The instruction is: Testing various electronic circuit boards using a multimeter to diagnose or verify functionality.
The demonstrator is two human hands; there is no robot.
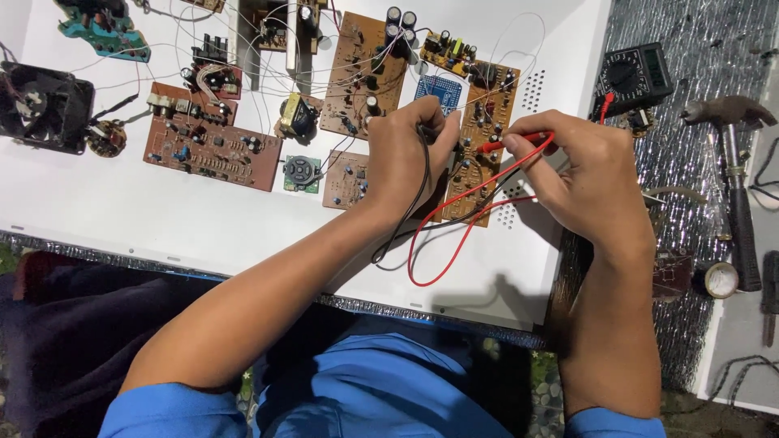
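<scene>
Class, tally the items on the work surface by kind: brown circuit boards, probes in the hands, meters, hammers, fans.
Brown circuit boards: 6
Test probes: 2
Multimeter: 1
Hammer: 1
Black fan: 1
Total: 11

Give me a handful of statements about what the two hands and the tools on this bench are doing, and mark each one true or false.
1. The right hand holds a red test probe against the brown circuit board. True.
2. The left hand holds a black probe with a black lead trailing from it. True.
3. The multimeter lies on the white panel beside the fan. False: it lies to the right of the white panel, on the silvery mat, far from the black fan.
4. The right hand's grip is on the hammer. False: the hammer lies untouched on the mat.
5. A small green round-topped board sits left of the left hand. True.
</scene>
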